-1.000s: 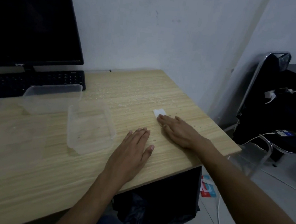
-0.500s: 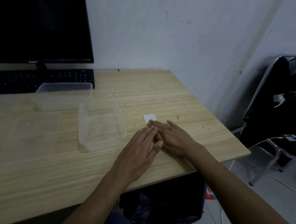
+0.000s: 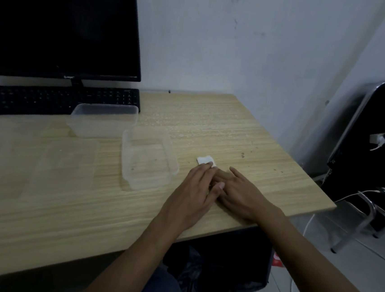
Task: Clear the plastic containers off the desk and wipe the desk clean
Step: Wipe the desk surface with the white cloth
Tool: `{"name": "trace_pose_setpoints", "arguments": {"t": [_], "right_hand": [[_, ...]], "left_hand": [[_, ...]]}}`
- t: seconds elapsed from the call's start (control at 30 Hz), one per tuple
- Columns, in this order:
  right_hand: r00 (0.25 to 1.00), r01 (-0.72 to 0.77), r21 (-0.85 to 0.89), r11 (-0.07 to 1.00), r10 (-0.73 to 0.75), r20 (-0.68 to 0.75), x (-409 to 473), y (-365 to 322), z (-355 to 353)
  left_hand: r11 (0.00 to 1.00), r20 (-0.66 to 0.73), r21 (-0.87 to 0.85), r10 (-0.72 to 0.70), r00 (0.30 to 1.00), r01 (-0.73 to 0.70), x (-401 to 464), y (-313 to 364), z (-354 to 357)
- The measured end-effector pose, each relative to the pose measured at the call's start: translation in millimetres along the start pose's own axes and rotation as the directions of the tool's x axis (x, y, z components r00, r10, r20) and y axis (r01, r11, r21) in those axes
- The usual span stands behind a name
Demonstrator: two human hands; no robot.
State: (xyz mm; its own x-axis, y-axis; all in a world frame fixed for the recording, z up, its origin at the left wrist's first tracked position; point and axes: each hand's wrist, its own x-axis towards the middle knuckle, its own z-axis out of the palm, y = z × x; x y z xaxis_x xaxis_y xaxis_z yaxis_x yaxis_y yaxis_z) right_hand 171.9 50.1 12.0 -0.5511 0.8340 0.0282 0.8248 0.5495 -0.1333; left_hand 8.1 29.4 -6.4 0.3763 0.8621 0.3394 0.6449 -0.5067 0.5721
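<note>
Folded white tissue [image 3: 205,159] just beyond both flat hands — left hand [image 3: 196,191] fingertips touching it, right hand [image 3: 241,195] beside, neither gripping.

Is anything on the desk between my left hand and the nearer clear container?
Nothing visible. The left hand lies flat just right of the nearer container, with only bare desk between them. The white wipe sits beyond its fingertips.

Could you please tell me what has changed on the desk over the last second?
The left hand slid right across the desk until its fingers overlap the right hand and its fingertips touch the small white wipe. The right hand, flat, drew the wipe leftward, nearer the closest plastic container. Nothing was lifted. Both containers, the keyboard and the monitor stayed put.
</note>
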Motion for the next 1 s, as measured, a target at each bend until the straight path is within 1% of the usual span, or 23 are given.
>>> {"name": "trace_pose_setpoints", "arguments": {"t": [0.13,0.3,0.43,0.53,0.63,0.8,0.9,1.0], "right_hand": [[1.000,-0.016,-0.023,1.000,0.016,0.000,-12.7,-10.8,0.5],[1.000,-0.025,-0.033,0.999,0.025,-0.003,-7.9,-8.9,1.5],[0.999,-0.037,-0.021,0.999,0.038,0.035,11.2,1.6,1.9],[0.997,-0.029,-0.066,0.997,0.034,0.074,27.2,5.8,2.3],[0.998,-0.007,-0.101,0.995,0.013,0.065,29.3,3.3,3.7],[0.999,0.038,-0.034,0.999,-0.038,0.002,16.6,-1.9,6.0],[0.997,-0.019,0.084,0.996,0.025,-0.072,14.3,6.4,5.5],[0.982,-0.104,0.168,0.980,0.128,-0.141,9.3,17.9,3.5]], "left_hand": [[0.998,-0.048,0.030,0.061,0.997,-0.060,-0.3,-0.7,0.8],[0.999,-0.059,0.025,0.038,0.998,-0.036,0.2,-0.6,1.3],[1.000,-0.047,-0.013,-0.011,0.999,0.010,0.8,-0.5,0.2],[1.000,-0.048,-0.011,-0.026,0.999,0.025,1.3,1.0,-1.7],[1.000,-0.058,0.003,-0.029,0.998,0.029,1.6,2.1,-2.5],[0.999,-0.067,0.001,-0.041,0.997,0.041,1.9,1.5,-1.6],[0.999,-0.066,-0.008,-0.040,0.997,0.040,1.5,1.1,-1.5],[0.998,-0.056,0.038,-0.038,0.998,0.040,2.0,1.2,-0.7]]}}
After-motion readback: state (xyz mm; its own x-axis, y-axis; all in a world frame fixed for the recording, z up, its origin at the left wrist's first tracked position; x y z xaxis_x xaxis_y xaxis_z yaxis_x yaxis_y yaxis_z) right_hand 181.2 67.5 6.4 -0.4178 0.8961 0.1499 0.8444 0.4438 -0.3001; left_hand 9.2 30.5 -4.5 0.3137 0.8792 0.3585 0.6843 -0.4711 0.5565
